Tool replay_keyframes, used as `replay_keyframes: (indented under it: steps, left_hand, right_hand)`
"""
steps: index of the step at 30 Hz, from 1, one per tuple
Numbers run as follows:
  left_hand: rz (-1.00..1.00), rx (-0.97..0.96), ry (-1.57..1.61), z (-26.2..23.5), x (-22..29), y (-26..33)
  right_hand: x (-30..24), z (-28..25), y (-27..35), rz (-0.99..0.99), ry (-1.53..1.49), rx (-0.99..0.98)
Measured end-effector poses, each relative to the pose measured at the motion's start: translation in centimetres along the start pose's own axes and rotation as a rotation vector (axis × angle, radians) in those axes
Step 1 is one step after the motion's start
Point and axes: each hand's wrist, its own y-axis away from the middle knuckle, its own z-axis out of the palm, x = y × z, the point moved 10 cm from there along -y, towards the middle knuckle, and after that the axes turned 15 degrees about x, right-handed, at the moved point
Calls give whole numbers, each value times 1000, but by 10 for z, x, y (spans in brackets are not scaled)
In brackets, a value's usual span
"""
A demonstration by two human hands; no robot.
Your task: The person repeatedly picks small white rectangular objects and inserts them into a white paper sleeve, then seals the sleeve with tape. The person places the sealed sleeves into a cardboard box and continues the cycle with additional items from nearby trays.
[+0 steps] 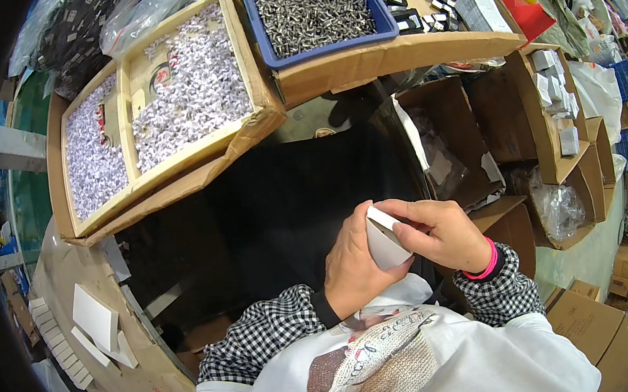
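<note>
Over the lap, just above the white apron, both hands held a small white box (384, 240). The left hand (352, 268) cupped it from below and behind, while the right hand (440, 232) pinched its upper flap with fingers curled over the rim. The box looked only half folded, so we judged that too hard a squeeze could crease its thin card, or a flap could spring open if one grip eased. With nothing under it but the dark gap beneath the desk (142, 382), a slip would likely drop it out of reach. Further off, the cardboard tray of small white pieces (181, 95) sat tilted toward us, and the blue bin of metal screws (313, 8) stood beside it; a stray elbow might spill either.
</note>
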Motion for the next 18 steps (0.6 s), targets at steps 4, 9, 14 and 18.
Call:
replay_keyframes:
  steps: [4,9,14,18]
  left_hand:
    - [14,54,-48,-10,4,-2]
    - [39,141,-122,-23,8,-2]
    - [115,101,-172,-26,9,5]
    - [149,49,-156,-33,4,6]
  right_hand:
    - [-6,1,-2,-43,58,-15]
    - [-21,7,-8,-179,113,-10]
    - [-23,13,-7,-244,164,-32]
    - [-18,15,-6,-250,173,-52]
